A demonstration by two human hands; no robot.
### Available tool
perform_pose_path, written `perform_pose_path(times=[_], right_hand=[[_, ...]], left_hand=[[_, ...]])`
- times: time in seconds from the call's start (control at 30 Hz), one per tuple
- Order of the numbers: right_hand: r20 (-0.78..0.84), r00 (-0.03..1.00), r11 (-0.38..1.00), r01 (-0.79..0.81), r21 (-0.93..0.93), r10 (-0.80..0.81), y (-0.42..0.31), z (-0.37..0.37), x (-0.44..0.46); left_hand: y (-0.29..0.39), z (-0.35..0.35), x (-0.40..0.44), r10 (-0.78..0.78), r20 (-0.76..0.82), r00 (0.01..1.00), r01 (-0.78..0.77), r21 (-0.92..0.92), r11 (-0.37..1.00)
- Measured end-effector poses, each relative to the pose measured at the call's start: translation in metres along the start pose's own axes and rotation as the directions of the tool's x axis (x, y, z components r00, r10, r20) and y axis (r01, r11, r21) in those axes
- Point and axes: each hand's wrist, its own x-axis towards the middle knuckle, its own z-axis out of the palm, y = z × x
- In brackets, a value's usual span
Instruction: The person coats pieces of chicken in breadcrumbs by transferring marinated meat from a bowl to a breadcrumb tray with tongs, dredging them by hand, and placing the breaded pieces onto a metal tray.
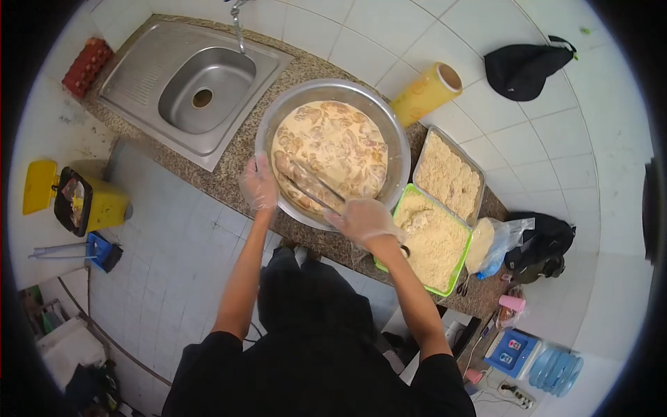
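Note:
A large metal bowl [401, 149] on the granite counter holds pieces in a creamy, pale liquid. My right hand [365, 221], in a clear glove, is closed on metal tongs [316, 186] at the bowl's near right side. The tongs' tips reach into the mixture at the left, by a piece there. My left hand [260, 186], also gloved, is at the bowl's left rim, its fingers pointing up; whether they grip the rim is unclear. Right of the bowl are a green tray [467, 251] of pale crumbly coating and a metal tray [479, 182] of coated pieces.
A steel sink [208, 90] with a tap lies to the left. Behind the bowl's right side stands a yellow-wrapped roll [425, 94]. Plastic bags [497, 243] and a black bag [545, 243] sit past the trays. A yellow bin [108, 203] stands on the floor.

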Motion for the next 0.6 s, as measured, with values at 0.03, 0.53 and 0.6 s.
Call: perform_pose_path(times=[0.03,0.53,0.6], right_hand=[[-0.006,1.000,1.000,0.007,0.002,-0.007,-0.008,0.004,0.009],[-0.126,0.975,0.983,-0.178,0.045,0.182,0.064,-0.035,-0.027],[-0.192,0.963,0.975,-0.208,-0.072,0.191,0.066,-0.030,-0.033]], left_hand=[[0.000,-0.001,-0.001,-0.011,-0.002,1.000,0.011,-0.004,1.000],[0.013,-0.009,-0.005,-0.096,-0.013,0.995,0.091,-0.188,0.978],[0.014,-0.008,-0.005,-0.113,-0.022,0.993,0.106,-0.206,0.973]])
